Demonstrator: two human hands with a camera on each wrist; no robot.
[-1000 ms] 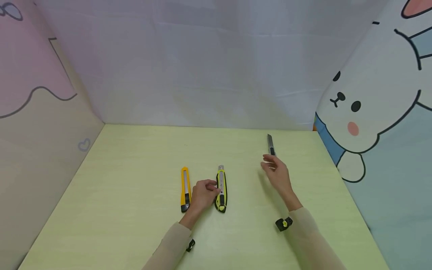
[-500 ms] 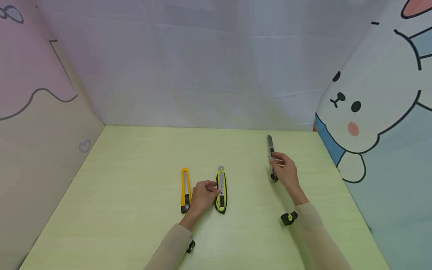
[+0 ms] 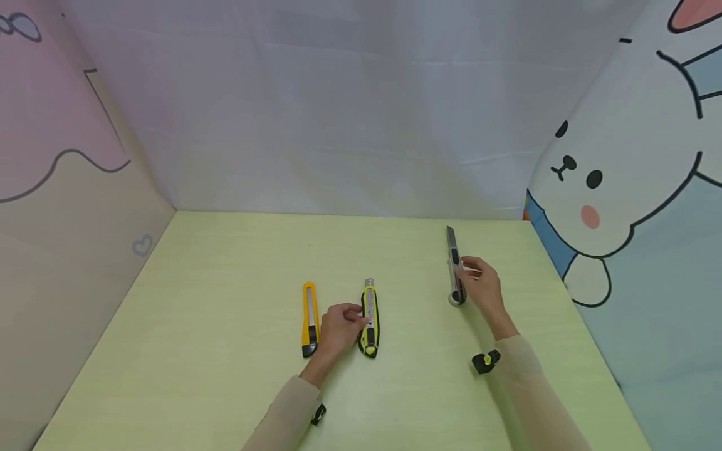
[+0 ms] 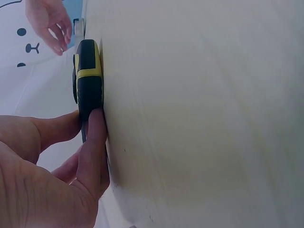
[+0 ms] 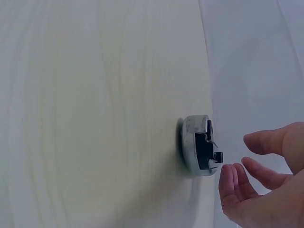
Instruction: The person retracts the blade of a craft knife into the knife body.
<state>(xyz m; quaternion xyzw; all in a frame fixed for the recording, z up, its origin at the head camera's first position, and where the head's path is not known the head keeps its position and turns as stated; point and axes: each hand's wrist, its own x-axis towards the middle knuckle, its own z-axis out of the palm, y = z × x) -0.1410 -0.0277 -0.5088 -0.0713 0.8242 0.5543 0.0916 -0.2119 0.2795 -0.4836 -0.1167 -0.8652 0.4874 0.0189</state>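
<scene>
Three utility knives lie flat on the pale green tabletop (image 3: 225, 351), all pointing away from the person. Taking the yellow-and-black plastic utility knife (image 3: 370, 317) in the middle as the mark: the left hand (image 3: 337, 327) rests just to its left, thumb and fingertips (image 4: 94, 124) touching its black grip, fingers loosely curled against its side rather than wrapped round it. Further left, past that hand, sits an orange plastic utility knife (image 3: 309, 317) with a black end, untouched. Well to the right and farther back lies a slim silver metal utility knife (image 3: 454, 266); the right hand (image 3: 482, 288) hovers beside it, fingers relaxed and parted, fingertips (image 5: 229, 183) near its butt end without closing on it.
</scene>
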